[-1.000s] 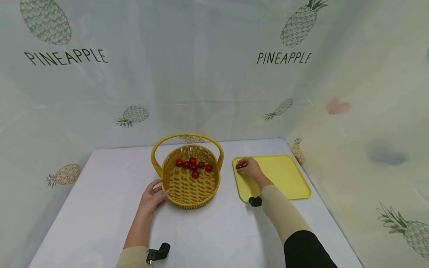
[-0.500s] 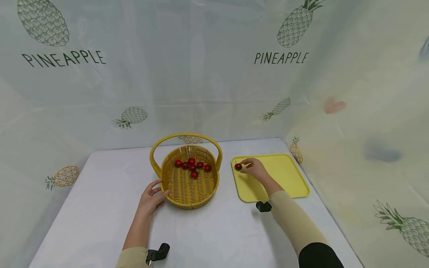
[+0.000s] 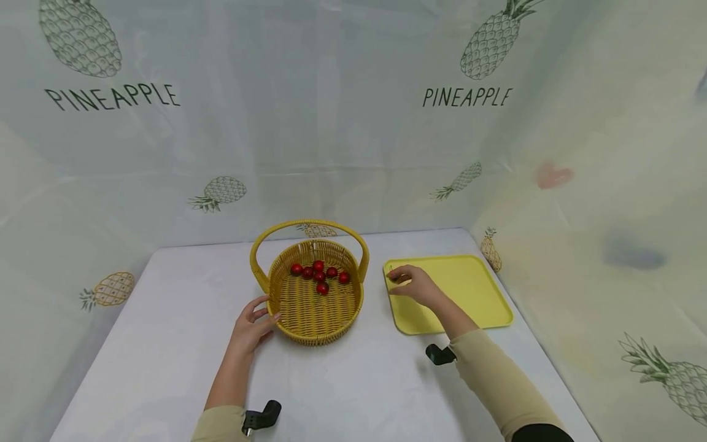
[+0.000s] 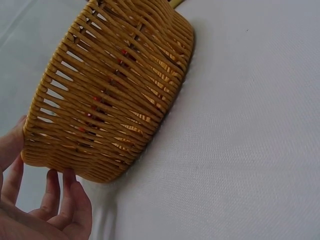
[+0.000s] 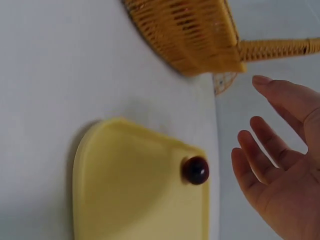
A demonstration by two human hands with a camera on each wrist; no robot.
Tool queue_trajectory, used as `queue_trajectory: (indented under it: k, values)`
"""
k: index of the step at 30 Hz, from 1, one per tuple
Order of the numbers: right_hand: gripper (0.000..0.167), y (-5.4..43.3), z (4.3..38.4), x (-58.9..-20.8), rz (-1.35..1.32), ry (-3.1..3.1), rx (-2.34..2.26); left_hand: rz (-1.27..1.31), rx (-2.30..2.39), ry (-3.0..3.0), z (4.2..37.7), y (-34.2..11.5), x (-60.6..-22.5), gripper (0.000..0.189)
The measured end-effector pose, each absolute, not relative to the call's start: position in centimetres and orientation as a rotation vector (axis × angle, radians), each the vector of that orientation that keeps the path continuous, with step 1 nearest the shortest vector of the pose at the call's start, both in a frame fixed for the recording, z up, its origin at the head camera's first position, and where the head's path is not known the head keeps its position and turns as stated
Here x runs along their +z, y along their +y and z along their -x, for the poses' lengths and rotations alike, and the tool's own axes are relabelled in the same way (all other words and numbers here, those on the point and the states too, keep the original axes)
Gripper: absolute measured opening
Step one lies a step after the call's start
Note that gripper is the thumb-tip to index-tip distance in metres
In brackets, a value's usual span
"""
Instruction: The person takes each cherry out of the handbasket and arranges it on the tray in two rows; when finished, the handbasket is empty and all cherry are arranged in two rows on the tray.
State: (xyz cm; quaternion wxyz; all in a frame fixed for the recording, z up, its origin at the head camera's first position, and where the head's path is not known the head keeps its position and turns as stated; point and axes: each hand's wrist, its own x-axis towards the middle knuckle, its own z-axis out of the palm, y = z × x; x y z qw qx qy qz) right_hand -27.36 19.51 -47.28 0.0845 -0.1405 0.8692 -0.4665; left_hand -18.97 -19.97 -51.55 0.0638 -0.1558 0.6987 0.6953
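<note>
- One dark red, shiny cherry (image 5: 196, 170) on a yellow tray (image 3: 464, 288), close to the edge at its far left corner; mostly hidden behind fingers in the head view, plain to see in the right wrist view.
- Just above the cherry, a bare right hand (image 3: 418, 286), palm and fingers apart from the fruit in the right wrist view; grip loose, thumb and fingers spread, holding nothing.
- To the left of the tray and well apart from it, a round, golden-brown woven basket (image 3: 317, 336), upright, with a tall arched handle (image 3: 309, 221).
- Inside the basket, a loose cluster of seven red cherries (image 3: 319, 277), toward the far half of the woven bottom.
- At the near left side of the basket, a bare left hand (image 3: 250, 326); grip on the basket's edge, thumb at the rim, fingers against the outer wall.
- At the wrists, small black devices (image 3: 262, 415); farther up the arms, beige sleeves (image 3: 499, 380), with black on the right one.
- Under everything, a white-covered table (image 3: 359, 387).
- Behind and to both sides, a pale hanging cloth (image 3: 331, 141) printed with pineapple drawings, the word "PINEAPPLE" twice and a blurry red heart (image 3: 554, 175).
</note>
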Motion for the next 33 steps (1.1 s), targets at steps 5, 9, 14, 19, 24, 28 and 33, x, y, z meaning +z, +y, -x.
queue_trajectory:
  k: [5,9,14,19,24,28,33]
  values:
    - [0.035,18.1,26.6,-46.2,0.496,2.570,-1.347,0.465,2.098,2.121,19.0,-20.0,-51.6,0.063]
    - [0.034,17.0,26.2,-45.6,0.594,2.528,-1.349,0.477,2.093,2.125,19.0,-20.0,-51.6,0.062]
    - [0.036,15.4,25.7,-45.1,0.684,2.495,-1.321,0.485,2.092,2.122,19.0,-20.0,-51.5,0.063]
    - [0.035,13.6,25.2,-44.7,0.705,2.449,-1.338,0.487,2.091,2.120,19.1,-20.0,-51.6,0.062]
    - [0.033,11.9,25.1,-44.7,0.727,2.431,-1.322,0.497,2.097,2.118,19.2,-20.0,-51.6,0.062]
    - [0.031,10.6,25.4,-44.9,0.758,2.447,-1.287,0.497,2.102,2.113,19.2,-20.0,-51.6,0.062]
    - [0.032,9.3,26.0,-45.3,0.741,2.416,-1.280,0.491,2.104,2.119,19.1,-20.0,-51.6,0.061]
